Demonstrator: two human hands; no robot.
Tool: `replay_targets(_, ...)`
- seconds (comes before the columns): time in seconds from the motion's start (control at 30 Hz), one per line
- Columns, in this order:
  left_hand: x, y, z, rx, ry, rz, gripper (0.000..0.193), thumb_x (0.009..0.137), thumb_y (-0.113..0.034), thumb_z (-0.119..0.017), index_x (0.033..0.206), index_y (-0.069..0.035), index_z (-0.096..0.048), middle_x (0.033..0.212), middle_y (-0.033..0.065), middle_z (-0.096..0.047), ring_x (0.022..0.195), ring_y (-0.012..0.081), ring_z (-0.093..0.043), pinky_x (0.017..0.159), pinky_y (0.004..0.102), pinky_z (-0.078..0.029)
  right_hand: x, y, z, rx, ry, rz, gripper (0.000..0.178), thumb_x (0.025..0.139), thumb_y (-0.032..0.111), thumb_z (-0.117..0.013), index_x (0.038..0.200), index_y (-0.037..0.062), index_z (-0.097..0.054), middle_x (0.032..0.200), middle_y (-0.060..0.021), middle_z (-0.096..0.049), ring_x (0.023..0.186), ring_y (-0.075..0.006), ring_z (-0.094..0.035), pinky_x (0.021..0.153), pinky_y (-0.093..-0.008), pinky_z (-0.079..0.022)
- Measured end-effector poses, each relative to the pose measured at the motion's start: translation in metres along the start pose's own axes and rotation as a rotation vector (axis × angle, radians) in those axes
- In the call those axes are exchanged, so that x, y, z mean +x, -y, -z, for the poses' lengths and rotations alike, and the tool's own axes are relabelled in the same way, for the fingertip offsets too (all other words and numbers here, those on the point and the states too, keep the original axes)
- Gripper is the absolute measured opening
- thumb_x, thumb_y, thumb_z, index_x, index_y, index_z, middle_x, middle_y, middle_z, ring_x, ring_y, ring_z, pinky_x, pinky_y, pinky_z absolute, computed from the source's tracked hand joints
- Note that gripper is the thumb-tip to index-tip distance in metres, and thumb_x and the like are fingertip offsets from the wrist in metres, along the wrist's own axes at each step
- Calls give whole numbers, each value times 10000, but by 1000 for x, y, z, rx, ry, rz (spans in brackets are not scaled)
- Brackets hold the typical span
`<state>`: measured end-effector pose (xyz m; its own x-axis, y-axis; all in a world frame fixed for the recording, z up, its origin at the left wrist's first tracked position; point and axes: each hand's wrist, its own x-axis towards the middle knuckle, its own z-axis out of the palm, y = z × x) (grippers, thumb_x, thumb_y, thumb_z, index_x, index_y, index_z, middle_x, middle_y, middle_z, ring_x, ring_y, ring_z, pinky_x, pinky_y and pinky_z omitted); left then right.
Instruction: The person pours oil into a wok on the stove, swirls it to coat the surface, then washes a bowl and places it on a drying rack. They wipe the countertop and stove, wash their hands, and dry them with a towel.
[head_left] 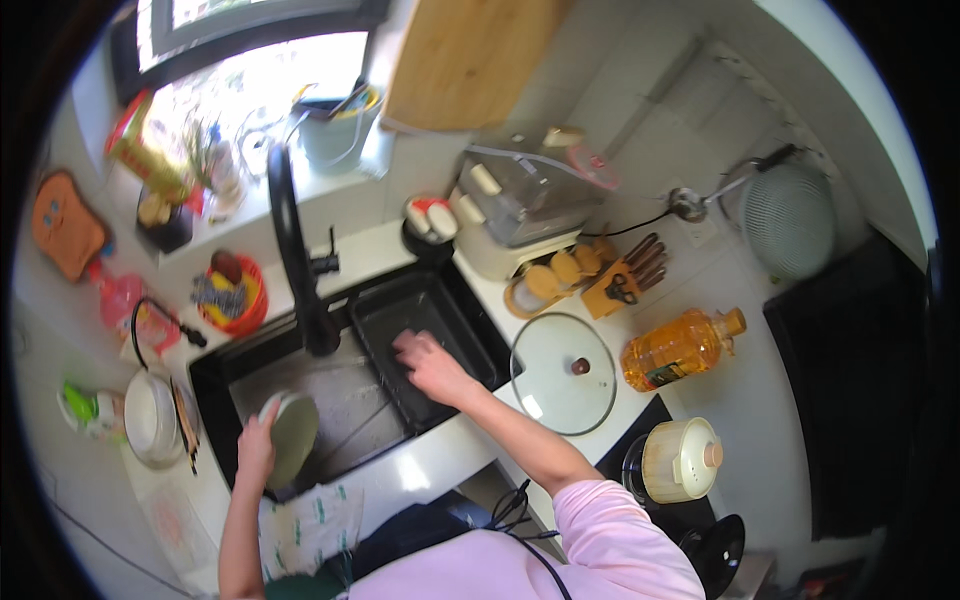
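My left hand [257, 445] is closed on the rim of a green bowl [296, 440], which is tilted over the left part of the black sink [225, 365]. Fingers slightly apart and somewhat blurred, my right hand [432, 368] reaches over the black drain tray [470, 320] set in the sink's right side; I see nothing held in it. The black faucet [293, 230] arches down between the hands, its spout above the basin. A wet sheen covers the basin floor.
Right of the sink lie a glass lid [548, 375], an oil bottle [680, 348], a knife block [610, 292] and a cream pot [680, 460]. On the left are stacked white bowls [152, 415] and an orange basket [240, 300]. A patterned cloth [312, 525] hangs at the front edge.
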<state>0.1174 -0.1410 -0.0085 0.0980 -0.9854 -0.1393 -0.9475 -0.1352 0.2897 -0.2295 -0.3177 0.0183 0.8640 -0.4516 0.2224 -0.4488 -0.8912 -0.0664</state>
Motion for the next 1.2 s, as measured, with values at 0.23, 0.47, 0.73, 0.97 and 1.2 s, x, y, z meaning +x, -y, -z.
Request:
replay_targets(0.23, -3, 7, -6, 10, -41, 14, 756, 738, 119, -445, 1376, -282, -379, 946, 217, -522, 851, 380, -583, 754, 449, -491, -16, -81, 150, 371, -408, -552, 352, 790, 151, -602, 1129, 57, -591, 1125, -103, -604, 1060, -224, -560, 920, -339, -436)
replay_targets(0.47, 3, 6, -11, 56, -51, 47, 785, 731, 115, -468, 1400, -275, -338, 915, 211, -527, 829, 371, -585, 739, 439, -487, -81, -234, 361, 92, -1049, -1038, 501, 808, 250, -652, 1205, -11, -494, 1140, -180, -575, 1040, -290, -562, 900, -382, -446)
replay_targets(0.73, 3, -3, -7, -56, -122, 206, 714, 764, 91, -405, 1386, -257, -369, 897, 228, -552, 836, 395, -585, 755, 458, -469, -119, -389, 509, -453, -1270, -1113, 727, 771, 328, -684, 1233, -135, -367, 1224, -316, -442, 1166, -394, -440, 970, -437, -392)
replay_targets(0.97, -15, 5, -14, -203, -188, 434, 669, 810, 55, -376, 1383, -289, -372, 941, 220, -590, 899, 380, -594, 809, 453, -453, -108, -399, 543, -186, -1453, -1154, 762, 826, 454, -600, 1272, -116, -362, 1278, -341, -405, 1182, -398, -458, 970, -435, -402)
replay_targets(1.2, -17, -2, -15, -169, -192, 419, 654, 812, 43, -364, 1392, -259, -365, 929, 216, -596, 879, 374, -596, 792, 449, -453, -99, -453, 567, 23, -1458, -1296, 594, 960, 430, -358, 1245, -88, -418, 1182, -306, -481, 1055, -420, -530, 864, -454, -483)
